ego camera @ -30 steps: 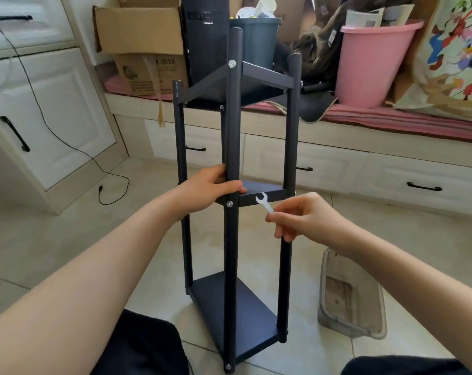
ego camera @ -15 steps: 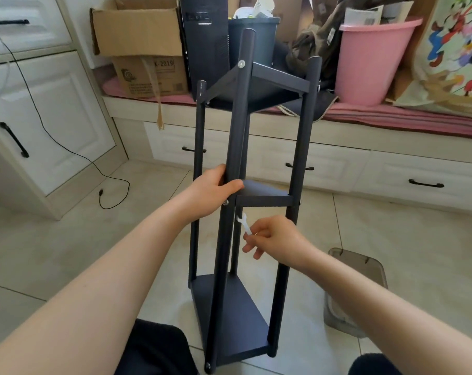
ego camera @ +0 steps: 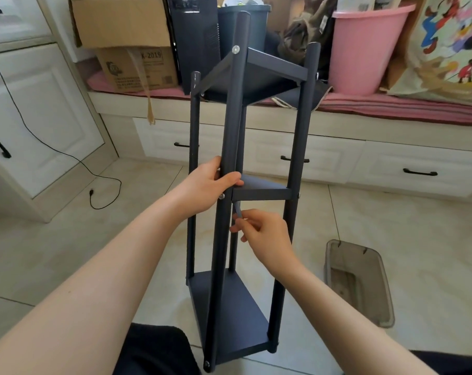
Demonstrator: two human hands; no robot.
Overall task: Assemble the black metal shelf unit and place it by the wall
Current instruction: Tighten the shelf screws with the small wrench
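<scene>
The black metal shelf unit [ego camera: 229, 136] stands on the tiled floor in front of me, tilted towards me, with three triangular shelves between black posts. My left hand [ego camera: 208, 185] grips the nearest post at the height of the middle shelf. Just under that shelf, my right hand [ego camera: 264, 234] pinches a small flat wrench [ego camera: 237, 209], whose head points up behind the front post. A silver bolt head [ego camera: 222, 196] shows on the post next to my left hand.
A clear plastic bin [ego camera: 364, 280] lies on the floor to the right. Behind the shelf runs a low drawer bench [ego camera: 391, 158] carrying cardboard boxes [ego camera: 126, 41], a dark bin and a pink bucket [ego camera: 364, 47]. White cabinets and a black cable [ego camera: 67, 158] are at left.
The shelf has tipped towards me and shifted right. My right hand moved the wrench from in front of the middle shelf to below it, behind the front post.
</scene>
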